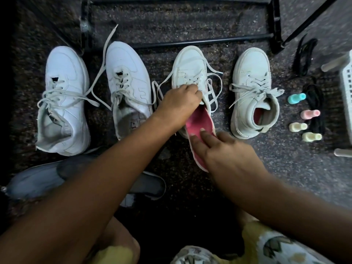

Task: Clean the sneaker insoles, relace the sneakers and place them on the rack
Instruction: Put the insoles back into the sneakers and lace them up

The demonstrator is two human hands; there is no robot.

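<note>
Centre frame: the left hand clamps curled fingers on the sneaker at its tongue; the right hand lays straight fingers, close together, on the pink insole protruding from it.

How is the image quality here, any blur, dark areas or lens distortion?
Head view: dim bluish light, the left edge and corners falling near black. Head view: the right hand on the pink insole is motion-smeared; the left hand gripping the sneaker looks sharper. Head view: the black rack bars look soft and slightly bowed by the wide lens.
</note>
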